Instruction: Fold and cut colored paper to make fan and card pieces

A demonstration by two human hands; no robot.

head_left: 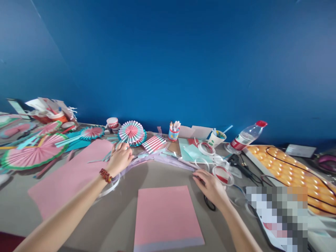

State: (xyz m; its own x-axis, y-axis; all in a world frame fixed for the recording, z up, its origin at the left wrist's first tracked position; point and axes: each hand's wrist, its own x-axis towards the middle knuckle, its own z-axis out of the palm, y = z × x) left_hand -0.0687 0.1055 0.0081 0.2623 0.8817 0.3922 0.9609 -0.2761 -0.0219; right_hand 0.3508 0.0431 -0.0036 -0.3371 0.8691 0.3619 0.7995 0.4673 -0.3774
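My left hand, with a beaded bracelet on the wrist, is closed with curled fingers over the right edge of a large pink sheet. What lies in its fingers is hidden. My right hand is also closed, beside the right end of lavender paper strips; something dark shows under its fingers, too small to name. The strips stretch in a low arch between both hands. In front of me lies a pink square of paper with a lavender band along its near edge.
Pleated paper fans lie at the back and left. A pen cup, a paper cup and rolls of tape stand beyond. To the right are a tilted water bottle, cables and a yellow patterned board. A blue wall rises behind.
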